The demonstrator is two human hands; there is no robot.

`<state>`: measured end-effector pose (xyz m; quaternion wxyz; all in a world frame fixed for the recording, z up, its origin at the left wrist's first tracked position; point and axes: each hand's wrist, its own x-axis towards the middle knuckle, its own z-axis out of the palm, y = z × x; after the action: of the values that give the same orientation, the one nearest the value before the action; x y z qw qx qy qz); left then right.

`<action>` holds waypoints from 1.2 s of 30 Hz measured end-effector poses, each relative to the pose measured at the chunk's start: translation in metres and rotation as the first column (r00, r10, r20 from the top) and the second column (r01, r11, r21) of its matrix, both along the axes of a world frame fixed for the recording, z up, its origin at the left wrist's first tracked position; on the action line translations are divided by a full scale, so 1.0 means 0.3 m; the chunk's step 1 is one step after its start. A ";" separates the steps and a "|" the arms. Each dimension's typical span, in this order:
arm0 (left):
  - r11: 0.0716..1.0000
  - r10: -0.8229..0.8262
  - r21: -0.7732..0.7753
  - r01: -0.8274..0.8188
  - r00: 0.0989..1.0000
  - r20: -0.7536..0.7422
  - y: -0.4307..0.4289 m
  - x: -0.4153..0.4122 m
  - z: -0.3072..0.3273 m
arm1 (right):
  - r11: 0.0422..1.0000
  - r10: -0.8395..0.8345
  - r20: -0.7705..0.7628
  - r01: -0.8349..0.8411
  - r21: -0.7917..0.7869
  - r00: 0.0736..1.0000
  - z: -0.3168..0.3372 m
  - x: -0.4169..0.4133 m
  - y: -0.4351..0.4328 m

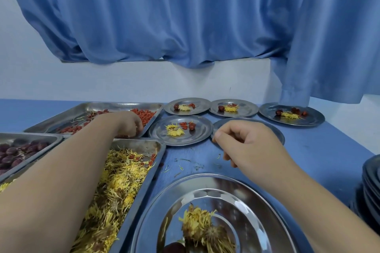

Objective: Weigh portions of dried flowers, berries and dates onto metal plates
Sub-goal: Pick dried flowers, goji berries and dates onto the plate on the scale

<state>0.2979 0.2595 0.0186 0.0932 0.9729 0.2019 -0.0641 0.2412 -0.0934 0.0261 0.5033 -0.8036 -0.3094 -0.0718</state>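
Observation:
My left hand (128, 123) reaches into the berry tray (115, 106), fingers curled down into the red berries (145, 114) at its near right corner. My right hand (244, 145) hovers over the blue table with loosely curled fingers and nothing visible in them. Its thumb is at the left rim of a metal plate (255, 122) that it mostly covers. Nearest me, a large plate (236, 197) carries a dried yellow flower (197, 226) and a dark date (174, 247).
The flower tray (144, 145) lies under my left forearm; a tray of dates (30, 137) sits at the far left. Several filled plates (181, 131) line the back. A plate stack (372, 183) stands at the right edge. A blue curtain (185, 16) hangs behind.

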 end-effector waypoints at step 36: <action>0.992 0.089 -0.108 -0.060 0.955 0.284 0.055 -0.035 0.047 | 0.999 -0.018 0.154 0.023 -0.031 0.988 -0.009 0.021 -0.003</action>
<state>0.2875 0.2761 0.0328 0.1715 0.9578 0.2192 0.0723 0.2476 -0.0942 0.0235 0.4640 -0.8070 -0.3400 -0.1335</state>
